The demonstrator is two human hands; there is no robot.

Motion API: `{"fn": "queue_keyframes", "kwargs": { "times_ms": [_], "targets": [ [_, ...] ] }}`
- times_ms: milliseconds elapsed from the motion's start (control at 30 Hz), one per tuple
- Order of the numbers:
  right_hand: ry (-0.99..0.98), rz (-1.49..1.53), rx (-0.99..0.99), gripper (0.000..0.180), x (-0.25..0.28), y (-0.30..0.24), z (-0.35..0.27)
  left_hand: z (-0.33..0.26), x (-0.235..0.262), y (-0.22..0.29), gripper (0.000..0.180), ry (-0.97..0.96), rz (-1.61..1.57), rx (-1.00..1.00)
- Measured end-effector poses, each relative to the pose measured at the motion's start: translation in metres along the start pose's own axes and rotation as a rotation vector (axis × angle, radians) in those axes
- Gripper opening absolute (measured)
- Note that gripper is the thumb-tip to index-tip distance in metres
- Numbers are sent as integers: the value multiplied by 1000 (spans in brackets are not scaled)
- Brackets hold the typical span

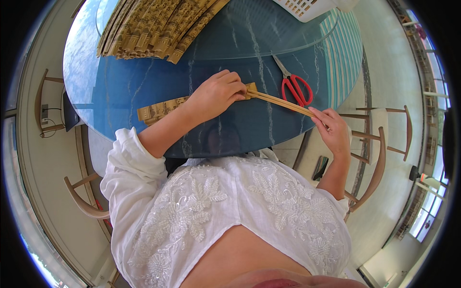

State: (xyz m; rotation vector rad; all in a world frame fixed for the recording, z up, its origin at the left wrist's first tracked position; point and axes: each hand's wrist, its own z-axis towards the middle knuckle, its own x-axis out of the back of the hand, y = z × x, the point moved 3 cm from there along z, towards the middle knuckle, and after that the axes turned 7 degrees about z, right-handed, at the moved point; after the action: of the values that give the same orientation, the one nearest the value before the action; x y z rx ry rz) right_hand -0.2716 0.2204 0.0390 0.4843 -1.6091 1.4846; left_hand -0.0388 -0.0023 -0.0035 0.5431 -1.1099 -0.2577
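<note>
My left hand point(216, 95) is closed over a long tan printed chopstick sleeve point(162, 110), pinching it near its right end. The sleeve lies slantwise on the blue table, its middle hidden under the hand and wrist. From the sleeve's right end a pair of pale wooden chopsticks point(282, 102) sticks out, and their other ends are pinched between the thumb and fingers of my right hand point(332, 130). How deep the chopsticks sit in the sleeve is hidden by my left hand. Scissors with red handles point(297, 90) rest just beyond the chopsticks.
A large pile of the same printed sleeves point(156, 30) lies at the far left, on a round glass turntable point(230, 45). At the far right stands a white slotted plastic basket point(307, 8). Wooden chairs point(377, 175) stand around the round blue marbled table point(206, 144).
</note>
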Motion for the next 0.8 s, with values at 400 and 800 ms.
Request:
{"fn": "queue_keyframes", "kwargs": {
  "times_ms": [400,800],
  "targets": [
    [-11,-35,20,26,2,-1,4,3,-5,-2,10,-37,-13,22],
    [-64,12,30,28,0,1,10,1,-5,-4,10,-43,20,-17]
  ]
}}
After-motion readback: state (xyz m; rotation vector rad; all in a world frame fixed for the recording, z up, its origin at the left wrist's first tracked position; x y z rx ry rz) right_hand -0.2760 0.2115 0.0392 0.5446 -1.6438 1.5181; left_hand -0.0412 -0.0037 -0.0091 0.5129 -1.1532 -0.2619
